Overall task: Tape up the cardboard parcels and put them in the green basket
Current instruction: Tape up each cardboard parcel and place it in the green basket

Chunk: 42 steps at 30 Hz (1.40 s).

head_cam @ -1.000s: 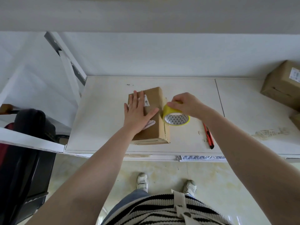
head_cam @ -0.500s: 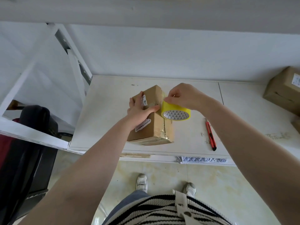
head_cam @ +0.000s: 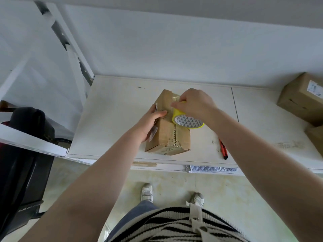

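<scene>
A brown cardboard parcel lies on the white table, its taped seam facing up. My left hand grips the parcel's left side, with the thumb over the top edge. My right hand holds a yellow tape roll against the parcel's top, near its far end. A strip of clear tape runs from the roll over the far end of the parcel. No green basket is in view.
A red and black box cutter lies on the table right of the parcel. Two more cardboard boxes stand at the table's right edge. A black chair stands to the left. A white frame post rises at the table's back left corner.
The parcel has been turned onto another side, so its seam now faces up. My left hand moved from flat on top to gripping its left side. My right hand brought the roll onto the top.
</scene>
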Each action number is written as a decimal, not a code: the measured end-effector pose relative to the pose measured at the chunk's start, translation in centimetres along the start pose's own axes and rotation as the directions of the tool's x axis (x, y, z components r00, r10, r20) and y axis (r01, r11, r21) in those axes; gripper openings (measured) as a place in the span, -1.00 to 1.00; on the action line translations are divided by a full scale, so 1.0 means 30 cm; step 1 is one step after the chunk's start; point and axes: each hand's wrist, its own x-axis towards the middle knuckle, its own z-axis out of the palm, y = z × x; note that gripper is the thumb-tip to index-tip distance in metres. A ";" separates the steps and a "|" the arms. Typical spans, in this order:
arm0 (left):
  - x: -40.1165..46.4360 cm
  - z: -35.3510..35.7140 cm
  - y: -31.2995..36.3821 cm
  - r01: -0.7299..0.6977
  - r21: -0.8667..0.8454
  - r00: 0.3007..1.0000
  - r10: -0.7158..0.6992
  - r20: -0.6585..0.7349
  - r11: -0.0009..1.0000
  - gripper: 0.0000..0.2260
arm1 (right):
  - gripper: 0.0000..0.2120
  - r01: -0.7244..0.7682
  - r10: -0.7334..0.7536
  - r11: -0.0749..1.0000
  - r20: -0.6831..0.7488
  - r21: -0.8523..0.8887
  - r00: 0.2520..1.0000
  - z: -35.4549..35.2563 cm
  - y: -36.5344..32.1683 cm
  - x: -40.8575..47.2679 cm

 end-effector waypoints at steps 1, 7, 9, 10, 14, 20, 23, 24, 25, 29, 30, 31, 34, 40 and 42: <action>-0.008 0.005 0.000 0.006 -0.022 1.000 -0.006 0.000 1.000 -0.67 | -0.61 0.001 -0.001 1.000 0.005 -0.015 1.000 0.004 -0.015 0.002; -0.034 -0.039 -0.030 -0.040 -0.120 0.990 0.023 -0.136 0.992 -0.48 | -0.51 0.150 -0.163 0.983 0.133 0.103 0.978 -0.020 -0.049 0.012; -0.043 -0.053 -0.026 -0.036 -0.091 0.987 0.021 -0.160 0.995 -0.41 | -0.52 0.189 -0.197 0.980 0.142 0.069 0.970 -0.022 -0.062 0.016; -0.049 -0.056 -0.024 -0.048 -0.072 0.986 0.036 -0.163 0.996 -0.44 | -0.53 0.194 -0.198 0.980 0.135 0.039 0.971 -0.023 -0.066 0.020; -0.060 -0.084 -0.025 -0.104 0.011 0.966 0.104 -0.238 0.994 -0.57 | -0.51 0.187 -0.174 0.957 0.075 -0.222 0.982 -0.057 -0.030 0.029; -0.057 -0.061 -0.035 -0.129 0.051 0.970 0.137 -0.200 0.990 -0.70 | -0.46 0.063 -0.048 0.992 0.132 -0.109 0.990 0.017 0.141 0.043; -0.056 -0.068 -0.035 -0.115 0.037 0.972 0.120 -0.204 0.993 -0.75 | -0.50 0.000 0.001 1.000 0.139 -0.008 0.990 0.095 0.196 0.060; -0.058 -0.069 -0.031 -0.111 0.033 0.972 0.115 -0.203 0.993 -0.74 | -0.51 -0.010 0.006 1.000 0.145 0.021 0.989 0.113 0.205 0.066; -0.059 -0.067 -0.026 -0.106 0.036 0.973 0.111 -0.204 0.994 -0.73 | -0.52 -0.020 0.011 0.998 0.157 0.056 0.988 0.130 0.212 0.069; -0.068 -0.049 -0.011 -0.098 0.114 0.964 0.122 -0.236 0.989 -0.62 | -0.56 -0.030 0.003 0.987 0.166 0.158 0.986 0.173 0.225 0.074; -0.067 -0.039 -0.004 -0.103 0.208 0.956 0.155 -0.251 0.973 -0.58 | -0.56 -0.032 0.003 0.984 0.163 0.176 0.987 0.177 0.225 0.073; -0.059 -0.024 0.003 -0.094 0.371 0.943 0.202 -0.265 0.924 -0.54 | -0.57 -0.041 0.010 0.981 0.161 0.192 0.987 0.180 0.228 0.070; -0.039 0.045 0.026 0.103 0.798 0.904 0.279 -0.325 0.594 -0.38 | -0.56 -0.063 0.024 0.973 0.173 0.223 0.985 0.192 0.223 0.065; -0.032 0.123 0.047 0.226 0.886 0.895 0.272 -0.353 0.405 0.02 | -0.53 -0.013 -0.023 0.970 0.145 0.242 0.989 0.155 0.216 0.030; -0.030 0.108 0.046 0.214 0.868 0.890 0.278 -0.362 0.447 0.00 | -0.54 0.034 -0.085 0.947 0.148 0.319 0.985 0.112 0.214 0.020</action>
